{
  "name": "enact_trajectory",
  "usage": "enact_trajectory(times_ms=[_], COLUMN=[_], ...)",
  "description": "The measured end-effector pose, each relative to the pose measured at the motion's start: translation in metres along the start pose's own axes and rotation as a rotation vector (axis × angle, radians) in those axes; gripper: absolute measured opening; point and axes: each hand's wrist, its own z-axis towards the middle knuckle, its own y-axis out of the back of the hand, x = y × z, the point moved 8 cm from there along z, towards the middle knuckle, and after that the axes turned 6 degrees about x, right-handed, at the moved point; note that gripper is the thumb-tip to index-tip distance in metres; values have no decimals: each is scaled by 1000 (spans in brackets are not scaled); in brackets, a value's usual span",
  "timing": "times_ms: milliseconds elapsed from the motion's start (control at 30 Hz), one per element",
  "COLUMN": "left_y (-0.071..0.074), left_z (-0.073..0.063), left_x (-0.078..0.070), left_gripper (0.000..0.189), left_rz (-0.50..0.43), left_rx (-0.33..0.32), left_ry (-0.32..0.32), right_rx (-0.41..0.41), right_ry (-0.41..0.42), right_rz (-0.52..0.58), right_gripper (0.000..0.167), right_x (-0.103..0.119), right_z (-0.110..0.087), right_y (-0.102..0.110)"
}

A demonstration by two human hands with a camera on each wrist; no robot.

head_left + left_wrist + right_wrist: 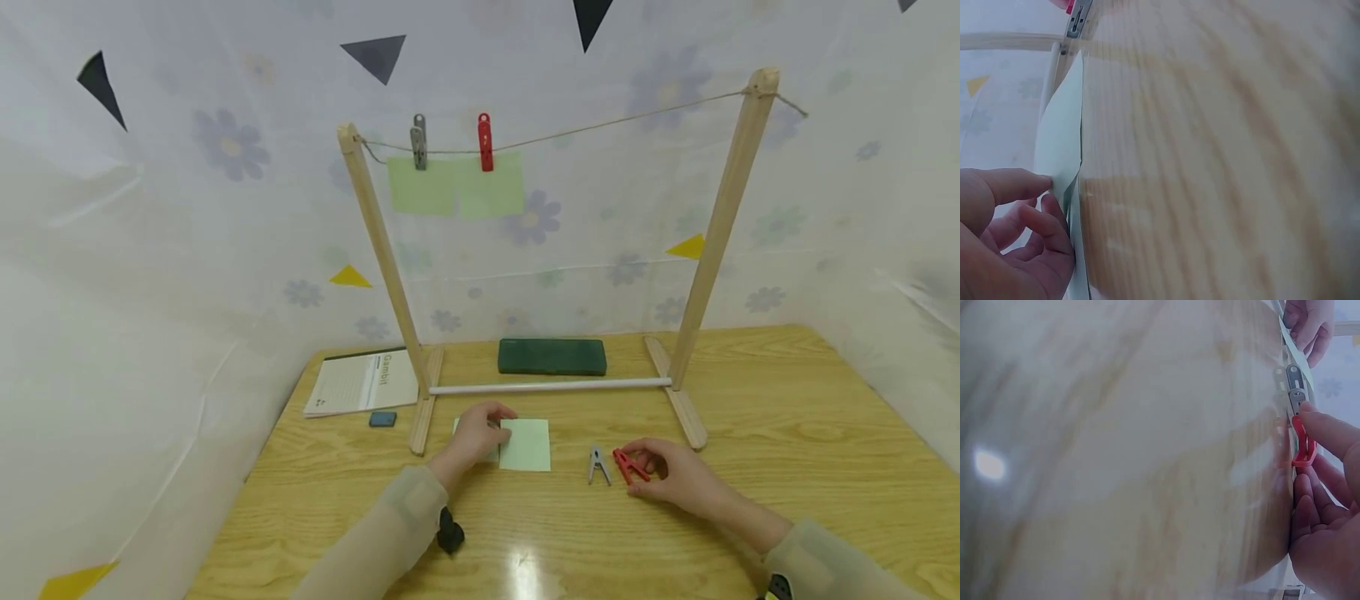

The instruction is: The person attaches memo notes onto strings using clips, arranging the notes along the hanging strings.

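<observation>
Left grip [476, 435]: pinching the left edge of a pale green sheet [527, 446], which extends to this grip's right;
Gray clip [597, 463]: on the table [585, 542], just left of the right grip;
Right grip [675, 482]: grasping a red clip [628, 467].

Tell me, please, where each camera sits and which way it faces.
Head: on the head, facing forward and down at the rack; left hand and right hand show.
Left wrist: on that wrist, along the table to a green note; left hand shows.
Right wrist: on that wrist, along the table to the held red clip; right hand shows, left beyond.
Head and right wrist share both hands.
</observation>
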Motion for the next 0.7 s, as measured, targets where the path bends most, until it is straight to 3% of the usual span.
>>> enact_trajectory(times_ms=[700], left_y=[7], left_z=[-3], left_x=[1], left_gripper=[18], left_rz=[-89], left_rx=[54], left_ry=[5], right_rx=[52], right_ry=[-37], right_rz=[54], right_gripper=[52], right_x=[-4], right_z=[3], right_y=[2])
